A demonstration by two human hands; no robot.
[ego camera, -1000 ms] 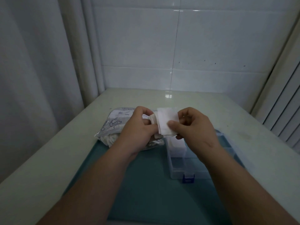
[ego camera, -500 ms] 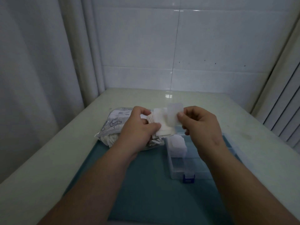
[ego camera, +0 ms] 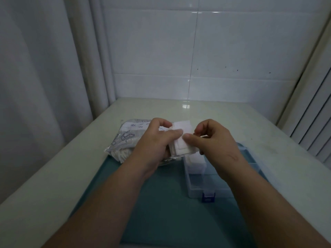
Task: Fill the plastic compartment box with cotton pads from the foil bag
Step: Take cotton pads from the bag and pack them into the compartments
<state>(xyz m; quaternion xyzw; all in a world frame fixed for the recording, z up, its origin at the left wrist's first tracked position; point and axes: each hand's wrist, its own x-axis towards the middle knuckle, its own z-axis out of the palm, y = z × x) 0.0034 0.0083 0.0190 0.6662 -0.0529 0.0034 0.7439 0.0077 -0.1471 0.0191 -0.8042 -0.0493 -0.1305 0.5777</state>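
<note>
A small stack of white square cotton pads [ego camera: 182, 138] is held in the air between both hands, above the far-left corner of the box. My left hand [ego camera: 155, 142] grips the stack from the left. My right hand [ego camera: 213, 138] pinches the front pad with thumb and curled fingers. The foil bag [ego camera: 125, 138], silver with printed drawings, lies behind my left hand with pads showing at its near end. The clear plastic compartment box [ego camera: 198, 188] with a blue latch sits below my right hand; white pads [ego camera: 195, 163] fill its far-left compartment.
Bag and box rest on a teal mat [ego camera: 161, 203] on a pale tabletop [ego camera: 44, 194]. A white tiled wall stands behind, a curtain hangs at the left, and a slatted panel runs along the right edge.
My right hand, which had lifted one pad off to the right, has come back to the stack and pinches its front pad. My left hand has stayed where it was.
</note>
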